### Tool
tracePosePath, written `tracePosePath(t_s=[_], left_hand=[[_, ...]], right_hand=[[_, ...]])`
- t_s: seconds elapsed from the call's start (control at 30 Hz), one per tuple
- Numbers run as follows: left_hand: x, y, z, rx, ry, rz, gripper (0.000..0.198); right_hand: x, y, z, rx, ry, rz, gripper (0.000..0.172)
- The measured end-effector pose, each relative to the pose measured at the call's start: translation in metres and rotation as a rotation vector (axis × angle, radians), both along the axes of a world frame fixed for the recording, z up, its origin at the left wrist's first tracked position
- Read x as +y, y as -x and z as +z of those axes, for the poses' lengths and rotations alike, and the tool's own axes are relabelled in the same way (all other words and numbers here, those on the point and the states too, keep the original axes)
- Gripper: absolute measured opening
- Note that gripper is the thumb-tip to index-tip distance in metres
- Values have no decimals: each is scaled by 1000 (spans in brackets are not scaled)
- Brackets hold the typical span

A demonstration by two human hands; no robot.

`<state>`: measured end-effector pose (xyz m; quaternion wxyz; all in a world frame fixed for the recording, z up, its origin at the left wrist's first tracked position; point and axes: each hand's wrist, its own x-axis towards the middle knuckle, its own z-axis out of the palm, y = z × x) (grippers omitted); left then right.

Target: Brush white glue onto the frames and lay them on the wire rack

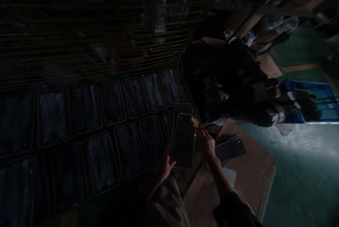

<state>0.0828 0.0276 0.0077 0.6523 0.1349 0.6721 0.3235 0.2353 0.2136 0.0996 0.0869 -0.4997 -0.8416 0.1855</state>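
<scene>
A dark rectangular panel (183, 142) with a pale rim and small holes at its top is tilted in front of me. My left hand (167, 167) grips its lower left edge, the thumb over the front. In my right hand (207, 144) is a brush (195, 122) with a yellowish part, its pale bristles at the panel's upper right corner. Behind the held panel, another dark panel (182, 107) shows its top edge. To the left lie rows of similar panels, many with streaky whitish surfaces, such as one near the middle (102, 160).
A wire mesh cage (169, 52) rises behind the rows. On the right, a brown board (251, 174) bears more dark panels (229, 149). Farther right are a blue crate (328, 85) and green floor (299, 184). Dark bundles and cardboard (268, 65) fill the upper right.
</scene>
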Motion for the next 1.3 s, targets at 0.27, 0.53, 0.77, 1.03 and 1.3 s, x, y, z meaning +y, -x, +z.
tracePosePath(t_s=[0.27, 0.53, 0.77, 1.03, 1.3], left_hand=[[-1, -3, 0, 8, 75, 19, 41], [-2, -4, 10, -182, 50, 283, 49], [-2, -2, 16, -224, 98, 324, 41], [-6, -1, 9, -228, 60, 314, 44], [-5, 0, 3, -235, 41, 324, 44]], right_hand=[[10, -10, 8, 99, 30, -23, 39], [-21, -24, -5, -23, 94, 95, 39], [-109, -41, 3, -3, 224, 52, 32], [-142, -24, 22, 129, 469, 68, 31], [-66, -2, -8, 361, 538, 9, 28]])
